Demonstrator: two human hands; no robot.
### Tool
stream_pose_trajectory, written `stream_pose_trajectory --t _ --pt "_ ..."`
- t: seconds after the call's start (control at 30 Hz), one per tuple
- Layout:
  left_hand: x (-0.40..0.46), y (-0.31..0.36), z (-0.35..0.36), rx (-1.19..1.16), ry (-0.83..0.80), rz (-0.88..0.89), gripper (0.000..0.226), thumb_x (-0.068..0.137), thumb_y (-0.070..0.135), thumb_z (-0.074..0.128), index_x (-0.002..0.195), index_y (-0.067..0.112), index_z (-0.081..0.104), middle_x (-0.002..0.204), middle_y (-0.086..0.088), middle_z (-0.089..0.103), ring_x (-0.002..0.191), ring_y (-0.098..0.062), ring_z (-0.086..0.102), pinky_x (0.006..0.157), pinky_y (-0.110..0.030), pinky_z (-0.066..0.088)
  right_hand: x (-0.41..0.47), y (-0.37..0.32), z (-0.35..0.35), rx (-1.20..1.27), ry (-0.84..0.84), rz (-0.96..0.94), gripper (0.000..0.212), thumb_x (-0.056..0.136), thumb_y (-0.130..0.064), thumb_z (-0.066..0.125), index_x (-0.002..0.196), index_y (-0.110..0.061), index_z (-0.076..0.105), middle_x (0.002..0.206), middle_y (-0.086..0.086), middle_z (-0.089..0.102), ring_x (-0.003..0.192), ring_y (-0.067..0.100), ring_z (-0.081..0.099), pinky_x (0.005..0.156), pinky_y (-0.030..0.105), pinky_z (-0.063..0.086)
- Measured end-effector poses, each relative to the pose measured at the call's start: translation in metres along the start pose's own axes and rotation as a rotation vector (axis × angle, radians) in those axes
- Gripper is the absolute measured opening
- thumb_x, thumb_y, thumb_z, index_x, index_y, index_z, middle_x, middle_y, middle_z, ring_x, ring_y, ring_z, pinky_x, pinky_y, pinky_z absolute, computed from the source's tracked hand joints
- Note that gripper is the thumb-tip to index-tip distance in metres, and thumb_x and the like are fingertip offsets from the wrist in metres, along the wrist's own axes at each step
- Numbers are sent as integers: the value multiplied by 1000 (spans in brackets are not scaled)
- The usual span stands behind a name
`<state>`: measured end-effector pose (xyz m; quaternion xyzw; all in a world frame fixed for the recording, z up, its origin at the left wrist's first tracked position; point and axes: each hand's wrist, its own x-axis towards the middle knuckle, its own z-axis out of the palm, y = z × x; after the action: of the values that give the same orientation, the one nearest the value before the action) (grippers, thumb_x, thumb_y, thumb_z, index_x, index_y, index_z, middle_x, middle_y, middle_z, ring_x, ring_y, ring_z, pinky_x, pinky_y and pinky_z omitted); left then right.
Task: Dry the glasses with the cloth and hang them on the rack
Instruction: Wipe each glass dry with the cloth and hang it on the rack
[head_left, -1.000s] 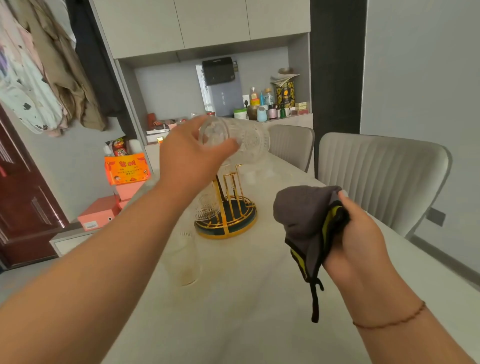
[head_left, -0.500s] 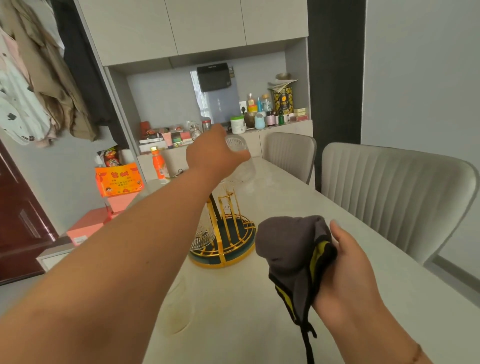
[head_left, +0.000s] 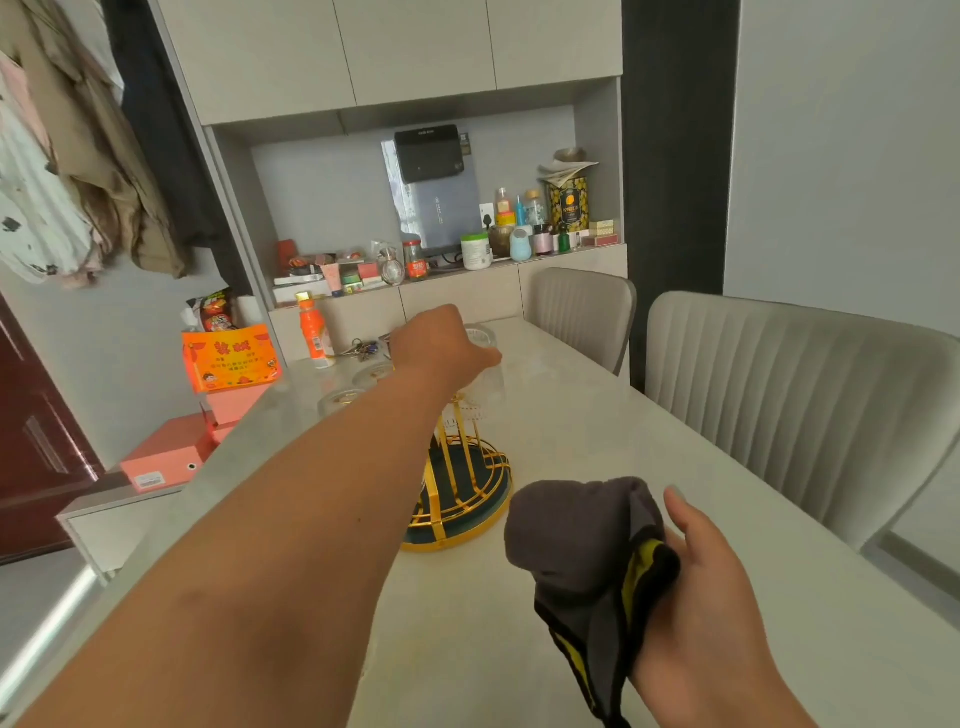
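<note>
A pale stone-look table (head_left: 597, 447) runs up the middle of the frame toward a cluttered wall niche, with clothes hanging at upper left and two grey chairs at right. At left centre an orange box (head_left: 231, 357) and an orange bottle (head_left: 310, 332) sit near the table's far left end; just right of them two glasses (head_left: 358, 384) stand on the table, apparently not yet dried. In the centre the left hand (head_left: 441, 345) reaches out, fingers curled round a clear glass (head_left: 485, 364) held upside down directly above the gold rack (head_left: 462, 488); whether it has caught on a prong I cannot tell, since the arm hides much of the rack. At lower right the right hand (head_left: 711, 587) holds the bunched grey-and-yellow cloth (head_left: 582, 535), fingers wrapped behind it. By my reading this glass is nearly hung, and the standing ones are left to do
</note>
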<state>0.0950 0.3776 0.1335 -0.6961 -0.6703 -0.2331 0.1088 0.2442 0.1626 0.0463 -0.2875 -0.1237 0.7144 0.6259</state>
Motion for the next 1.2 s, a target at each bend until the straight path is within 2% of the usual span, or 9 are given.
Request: stream_pose_trajectory --t 0.2,0.5,0.6,0.7,0.77,0.83,0.93,1.07,1.2 --pt "2 5 11 41 -42 -49 67 75 61 68 117 12 49 108 -4 64 108 -28 60 101 -43 33 -2 -2 -1 24 26 8 51 94 -47 41 95 -7 72 92 15 76 97 33 66 75 39 48" --pt "3 4 18 130 -112 -20 64 79 67 62 110 12 53 90 1 54 106 -25 60 100 -42 32 -4 -2 0 53 27 11 50 94 -45 42 89 -5 71 84 16 76 90 32 66 68 38 46" --pt "3 3 23 170 -120 -4 62 79 68 60 105 12 55 89 1 55 103 -25 59 95 -39 35 -4 -2 -2 59 16 6 50 94 -44 42 87 -4 71 87 18 75 91 33 66 69 38 46" --pt "5 0 31 102 -155 -23 59 80 67 61 98 11 57 74 2 50 85 -22 55 76 -33 41 -2 -3 -5 59 9 -6 50 94 -44 42 88 -4 71 86 18 75 89 32 67 68 37 46" --pt "6 0 34 42 -175 -50 56 81 65 61 85 10 54 68 1 49 75 -21 55 67 -31 44 0 -3 -7 49 3 -10 50 94 -45 42 90 -4 71 86 18 75 87 31 68 67 37 46" --pt "5 2 32 54 -186 -53 56 84 65 58 72 11 49 66 0 50 67 -19 53 64 -31 45 2 -2 -10 33 -10 -12 52 93 -46 42 94 -4 72 92 18 75 90 32 68 72 38 48" --pt "1 6 26 58 -188 -43 58 88 65 50 66 11 48 63 -2 51 60 -17 51 64 -31 45 5 -1 -14 9 -10 -11 53 93 -47 41 101 -5 72 99 18 74 95 34 68 79 39 50" --pt "-14 8 9 54 -64 10 59 89 68 43 76 11 53 69 -3 55 75 -24 60 63 -32 47 9 1 -18 26 -3 15 54 91 -50 42 110 -6 69 107 19 72 107 38 64 96 45 45" --pt "-51 -4 -19 -79 54 28 60 90 65 44 108 9 59 88 -4 65 84 -23 63 67 -33 47 9 3 -21 51 -24 27 55 90 -50 43 112 -6 67 109 21 71 110 40 62 101 49 41"
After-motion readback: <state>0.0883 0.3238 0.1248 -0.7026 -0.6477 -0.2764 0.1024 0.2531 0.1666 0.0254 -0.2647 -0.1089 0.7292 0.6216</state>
